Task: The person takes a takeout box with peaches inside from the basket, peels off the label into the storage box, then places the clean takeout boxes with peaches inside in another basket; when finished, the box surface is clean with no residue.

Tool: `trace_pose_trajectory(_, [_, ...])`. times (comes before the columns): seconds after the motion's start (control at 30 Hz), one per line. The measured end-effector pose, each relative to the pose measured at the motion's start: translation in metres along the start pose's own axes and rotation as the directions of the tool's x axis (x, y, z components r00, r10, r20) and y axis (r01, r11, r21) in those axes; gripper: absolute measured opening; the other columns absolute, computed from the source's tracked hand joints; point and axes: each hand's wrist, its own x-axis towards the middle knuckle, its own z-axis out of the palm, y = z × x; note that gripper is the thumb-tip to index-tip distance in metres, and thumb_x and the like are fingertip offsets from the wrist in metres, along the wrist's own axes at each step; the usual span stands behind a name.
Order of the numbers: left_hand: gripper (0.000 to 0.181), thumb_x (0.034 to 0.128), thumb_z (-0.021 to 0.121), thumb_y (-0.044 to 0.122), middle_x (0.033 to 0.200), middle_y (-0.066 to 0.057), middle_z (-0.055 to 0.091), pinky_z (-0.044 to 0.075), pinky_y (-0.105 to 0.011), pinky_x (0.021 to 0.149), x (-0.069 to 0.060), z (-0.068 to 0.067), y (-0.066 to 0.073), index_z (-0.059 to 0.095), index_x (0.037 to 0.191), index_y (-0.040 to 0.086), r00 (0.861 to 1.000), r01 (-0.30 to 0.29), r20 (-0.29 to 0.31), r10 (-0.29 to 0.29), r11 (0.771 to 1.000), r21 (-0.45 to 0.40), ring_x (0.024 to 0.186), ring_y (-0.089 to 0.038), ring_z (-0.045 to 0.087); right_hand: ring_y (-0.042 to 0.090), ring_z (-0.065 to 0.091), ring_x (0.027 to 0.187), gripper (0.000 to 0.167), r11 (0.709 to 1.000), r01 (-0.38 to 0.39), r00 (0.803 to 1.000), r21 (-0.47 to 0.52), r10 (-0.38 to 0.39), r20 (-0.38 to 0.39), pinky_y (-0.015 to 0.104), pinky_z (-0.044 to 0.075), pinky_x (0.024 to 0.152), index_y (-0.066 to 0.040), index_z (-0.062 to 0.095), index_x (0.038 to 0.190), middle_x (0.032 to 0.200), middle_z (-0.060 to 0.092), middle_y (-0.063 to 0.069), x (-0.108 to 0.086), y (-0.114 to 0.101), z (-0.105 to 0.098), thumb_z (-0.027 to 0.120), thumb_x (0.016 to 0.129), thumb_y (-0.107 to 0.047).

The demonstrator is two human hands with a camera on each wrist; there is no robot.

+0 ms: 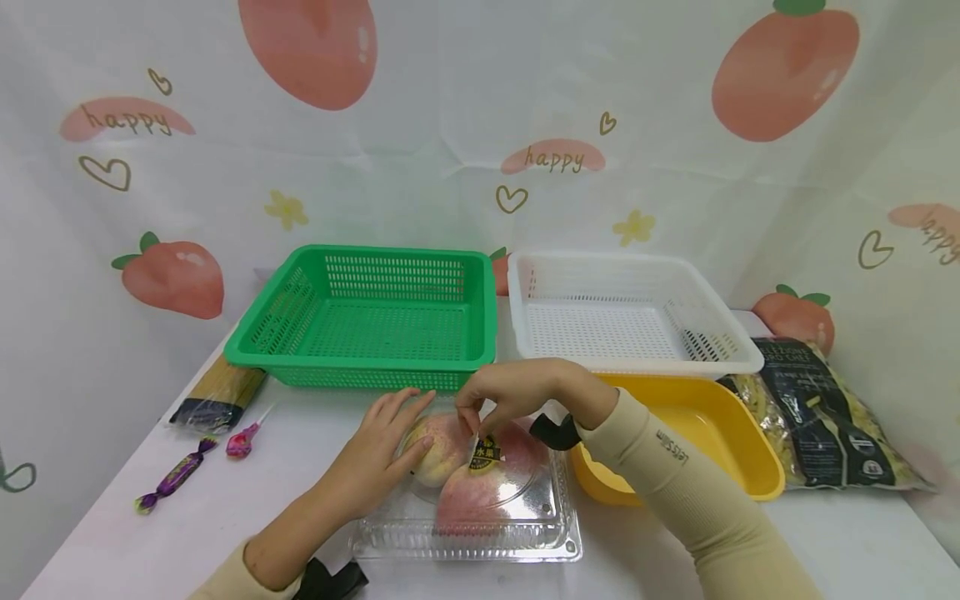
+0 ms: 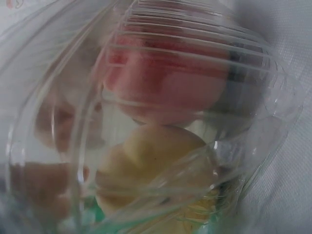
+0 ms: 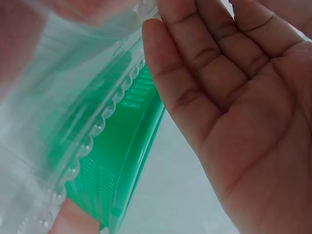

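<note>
In the head view a clear plastic clamshell box (image 1: 517, 529) with pink and yellow peaches (image 1: 468, 504) lies on the table in front of me. My left hand (image 1: 382, 454) rests with spread fingers on the left side of its lid. Bent over the top of the box, my right hand (image 1: 498, 396) has its thumb and fingertips at the upper edge of a black and gold label (image 1: 485, 454), seeming to pinch it. Peaches (image 2: 165, 87) show through the ribbed plastic in the left wrist view. In the right wrist view the fingers of my right hand (image 3: 234, 92) are partly bent beside the lid.
Behind the box stand a green basket (image 1: 360, 375) and a white basket (image 1: 637, 362). A yellow basin (image 1: 712, 425) is just right of the box, partly behind my right arm. A pasta bag (image 1: 832, 425) lies far right; noodles (image 1: 217, 396), a lollipop (image 1: 242, 442) and a wrapped candy (image 1: 176, 475) lie left.
</note>
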Motion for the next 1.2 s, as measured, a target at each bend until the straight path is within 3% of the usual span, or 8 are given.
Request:
trace_pose_trajectory(0.23, [0.054,0.0944,0.053,0.033,0.142,-0.012,0.04,0.039,-0.059,0.097,0.001,0.0,0.0,0.038,0.143,0.014,1.0,0.0,0.003,0.0,1.0,0.009,0.132,-0.035,0.032,0.004,0.06,0.087,0.009,1.0,0.018,1.0,-0.011,-0.018,0.008,0.027,0.051,0.086,-0.006,0.06,0.079,0.084,0.065,0.001,-0.005,0.0,-0.003,0.062,0.084,0.001])
trace_pose_trajectory(0.43, [0.054,0.0943,0.054,0.032,0.141,-0.012,0.04,0.039,-0.058,0.097,0.003,0.0,0.001,0.038,0.143,0.014,1.0,-0.006,-0.003,0.006,1.0,0.017,0.132,-0.035,0.033,0.005,0.062,0.088,0.01,1.0,0.007,1.0,-0.009,-0.007,0.012,0.023,0.05,0.085,-0.006,0.059,0.078,0.088,0.067,0.002,-0.008,0.0,-0.004,0.06,0.085,0.001])
trace_pose_trajectory(0.6, [0.054,0.0942,0.054,0.032,0.141,-0.013,0.04,0.04,-0.059,0.097,0.003,0.0,0.001,0.038,0.143,0.013,1.0,0.002,-0.002,-0.002,1.0,0.018,0.132,-0.035,0.032,0.006,0.063,0.089,0.007,0.998,0.02,1.0,0.068,-0.021,0.012,0.022,0.05,0.085,-0.004,0.06,0.082,0.089,0.066,0.003,-0.008,0.001,-0.004,0.059,0.086,0.001])
trace_pose_trajectory(0.77, [0.055,0.0942,0.054,0.032,0.142,-0.012,0.039,0.039,-0.059,0.097,0.001,0.0,0.001,0.037,0.143,0.014,1.0,0.012,0.004,-0.012,1.0,0.02,0.133,-0.035,0.031,0.006,0.063,0.083,0.009,0.987,0.002,1.0,0.163,-0.002,-0.002,0.02,0.052,0.08,0.003,0.063,0.095,0.091,0.066,0.01,-0.009,0.004,-0.003,0.061,0.086,0.002])
trace_pose_trajectory(0.97, [0.055,0.0936,0.055,0.032,0.142,-0.012,0.039,0.039,-0.059,0.097,0.0,0.0,0.001,0.037,0.143,0.015,1.0,0.02,0.007,-0.02,1.0,0.014,0.133,-0.035,0.031,0.005,0.059,0.087,0.013,0.995,-0.009,0.999,0.098,0.012,-0.034,0.016,0.051,0.081,0.005,0.07,0.095,0.098,0.066,0.014,-0.005,0.008,-0.003,0.062,0.084,0.004])
trace_pose_trajectory(1.2, [0.055,0.0937,0.055,0.031,0.142,-0.012,0.04,0.039,-0.059,0.097,0.0,0.001,0.002,0.037,0.143,0.015,1.0,0.011,0.004,-0.012,1.0,0.022,0.132,-0.036,0.032,-0.003,0.054,0.076,0.007,0.997,0.031,0.999,0.065,-0.029,-0.017,0.016,0.052,0.076,0.002,0.071,0.088,0.087,0.067,0.009,-0.001,0.011,0.0,0.065,0.084,-0.001])
